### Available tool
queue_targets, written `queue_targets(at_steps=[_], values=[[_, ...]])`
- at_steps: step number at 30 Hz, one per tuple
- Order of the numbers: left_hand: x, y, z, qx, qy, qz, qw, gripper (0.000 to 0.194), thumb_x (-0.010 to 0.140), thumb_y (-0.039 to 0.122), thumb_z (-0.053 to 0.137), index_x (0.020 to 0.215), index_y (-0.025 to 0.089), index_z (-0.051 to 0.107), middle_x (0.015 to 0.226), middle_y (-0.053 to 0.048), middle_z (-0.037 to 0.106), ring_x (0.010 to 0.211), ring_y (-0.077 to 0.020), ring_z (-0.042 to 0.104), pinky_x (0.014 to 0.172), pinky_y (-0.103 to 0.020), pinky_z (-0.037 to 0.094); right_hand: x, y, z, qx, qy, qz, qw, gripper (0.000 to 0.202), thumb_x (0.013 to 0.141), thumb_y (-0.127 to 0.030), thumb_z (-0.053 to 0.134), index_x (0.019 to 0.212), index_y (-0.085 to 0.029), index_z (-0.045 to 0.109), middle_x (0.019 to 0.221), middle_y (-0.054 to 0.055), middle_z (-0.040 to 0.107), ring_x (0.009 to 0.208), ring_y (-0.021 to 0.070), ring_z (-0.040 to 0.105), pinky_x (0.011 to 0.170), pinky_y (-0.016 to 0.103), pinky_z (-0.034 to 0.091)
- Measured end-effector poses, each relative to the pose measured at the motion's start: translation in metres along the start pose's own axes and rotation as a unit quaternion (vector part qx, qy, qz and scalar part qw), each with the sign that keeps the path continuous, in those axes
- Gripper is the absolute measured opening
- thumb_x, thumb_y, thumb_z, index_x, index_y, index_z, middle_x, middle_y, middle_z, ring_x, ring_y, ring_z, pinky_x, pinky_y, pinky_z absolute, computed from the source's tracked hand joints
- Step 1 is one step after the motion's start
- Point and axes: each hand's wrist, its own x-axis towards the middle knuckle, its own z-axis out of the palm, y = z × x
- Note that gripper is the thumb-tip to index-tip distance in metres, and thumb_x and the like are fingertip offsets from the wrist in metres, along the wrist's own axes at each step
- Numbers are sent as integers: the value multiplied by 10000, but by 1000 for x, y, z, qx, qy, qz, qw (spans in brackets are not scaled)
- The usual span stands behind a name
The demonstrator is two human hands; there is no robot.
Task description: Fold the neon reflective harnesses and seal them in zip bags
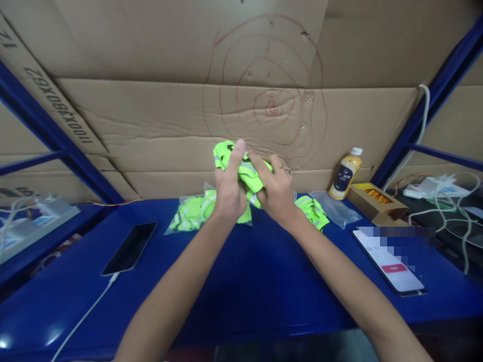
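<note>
A bundle of bright green-yellow fabric [251, 174] with silvery strips is held up above the blue table, in front of the cardboard wall. My left hand [231, 186] grips its left side, thumb on top. On the right side, the fingers of my right hand [277, 188] are wrapped over the bundle. Behind my left wrist lies a clear plastic bag [188, 213] with similar green fabric inside. Another piece of green fabric [312, 212] rests on the table just right of my right wrist.
The blue table [264, 291] carries a black phone [130, 249] on a white cable, a lit phone [390, 261], an empty plastic bag [337, 208], a yellow bottle [345, 173] and an open carton [377, 203]. Power strips [41, 221] with cables stand at both sides, beyond blue posts.
</note>
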Motion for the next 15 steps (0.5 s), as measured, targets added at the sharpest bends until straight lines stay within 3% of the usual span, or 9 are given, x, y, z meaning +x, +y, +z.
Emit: queue_targets(at_steps=[4,8,10,13,15], values=[[10,3,-10,-19,39,9,999,261,778,197,843,791,222,584,739,49,676,765,-132,712,726,-220,584,0,-2,3,45,-11,-67,997,644,953,-211,514,1588,-105,525,1351,221,599,1291,358,584,1138,544,523],[28,6,-23,-35,69,26,997,173,778,158,748,866,238,623,865,39,733,841,-140,732,832,-252,619,8,-3,-7,155,-27,-73,985,701,949,-390,641,1610,-219,482,1500,176,592,1405,330,551,1218,549,462],[33,9,-28,-23,82,67,994,235,761,176,763,957,255,659,988,18,769,972,-186,761,889,-289,632,12,-1,-12,170,-8,-30,985,640,992,-446,638,1585,-247,509,1526,164,617,1425,322,564,1234,547,446],[29,15,-31,28,67,159,985,371,768,222,802,1119,277,694,1169,-8,780,1144,-241,759,959,-317,628,17,2,-19,157,35,106,981,606,1015,-540,640,1525,-220,579,1497,195,645,1394,346,607,1223,579,455],[20,17,-31,75,30,207,975,447,794,269,848,1216,287,702,1242,-19,771,1259,-259,727,1047,-318,602,21,1,-26,184,5,185,965,652,994,-623,667,1486,-197,620,1471,201,672,1296,348,670,1171,572,511]])
